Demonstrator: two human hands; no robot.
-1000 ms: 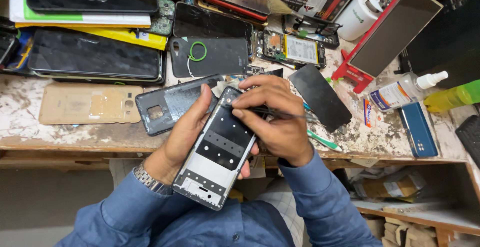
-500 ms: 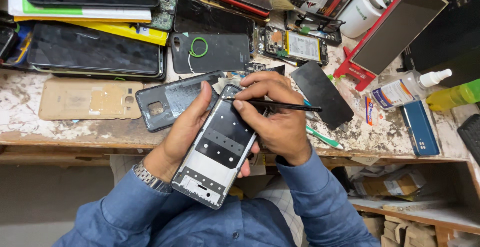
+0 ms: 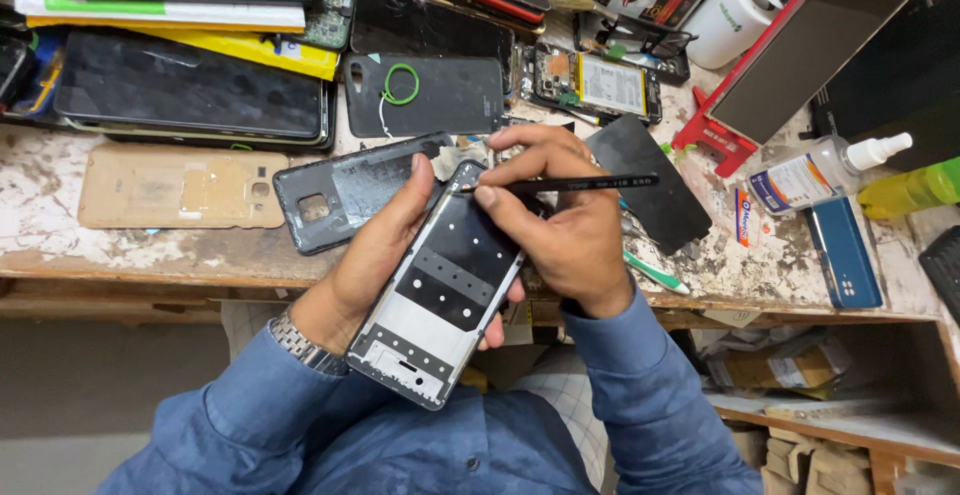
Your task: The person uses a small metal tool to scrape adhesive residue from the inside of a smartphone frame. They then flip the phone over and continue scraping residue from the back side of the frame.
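Two hands at work over the front edge of a worn workbench (image 3: 130, 255). Left hand (image 3: 375, 255) under and around a stripped phone frame (image 3: 440, 290), fingers curled closed on its left edge, fingertips showing at the right edge too; frame held tilted, top end toward the bench, bottom end toward the body, just above the bench edge. Right hand (image 3: 570, 220) closed on black tweezers (image 3: 560, 185), pinched between thumb and forefinger, shaft lying nearly level and pointing left, tip touching the top corner of the frame (exact contact spot too small to tell). Metal watch (image 3: 305, 345) on the left wrist, blue sleeves on both arms.

Just beside the left hand, on the bench, a dark grey back cover (image 3: 345, 195); further left a beige back cover (image 3: 180, 187). Behind the hands a black back cover with a green ring (image 3: 400, 85) on it. Well to the right a clear bottle with white nozzle (image 3: 820, 170) lying down, and a blue phone (image 3: 842, 253) near the bench edge
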